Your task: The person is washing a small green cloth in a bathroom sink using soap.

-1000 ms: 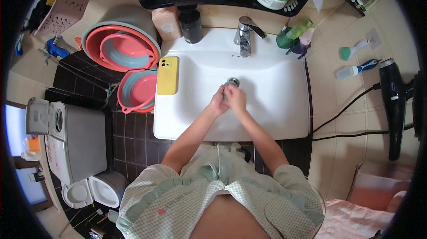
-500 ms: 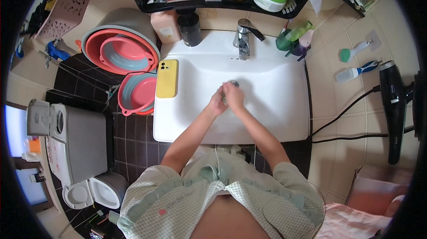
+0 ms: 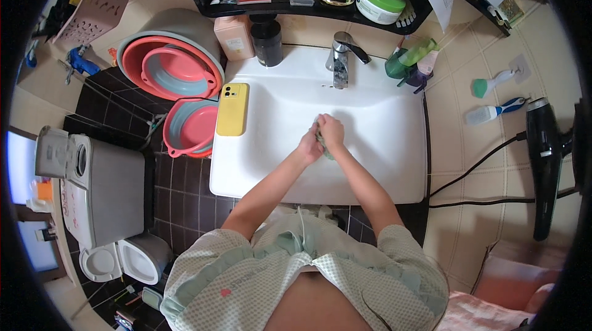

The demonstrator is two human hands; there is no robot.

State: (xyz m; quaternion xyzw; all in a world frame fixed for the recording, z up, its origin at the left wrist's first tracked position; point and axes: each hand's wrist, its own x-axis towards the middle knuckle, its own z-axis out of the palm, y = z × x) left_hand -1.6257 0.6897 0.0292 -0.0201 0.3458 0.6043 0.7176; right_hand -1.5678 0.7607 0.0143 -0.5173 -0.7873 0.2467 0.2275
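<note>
Over the white sink basin, both my hands are together around a small, crumpled grey-green piece that looks like wet cloth. My left hand grips it from the left with curled fingers. My right hand is closed against its other side, and the two hands touch. Part of the cloth hangs out below the fingers; the rest is hidden. Beyond the hands stands a chrome faucet with a dark lever. No stream of water shows beneath its spout.
A yellow phone lies on the sink's left rim. Behind it are a dark pump bottle and a pink bottle. Red-and-grey basins stand at left. A black hair dryer hangs at right, its cord beside the sink.
The hands have turned a little against each other, and more of the cloth shows below them. The whole view has shifted slightly.
</note>
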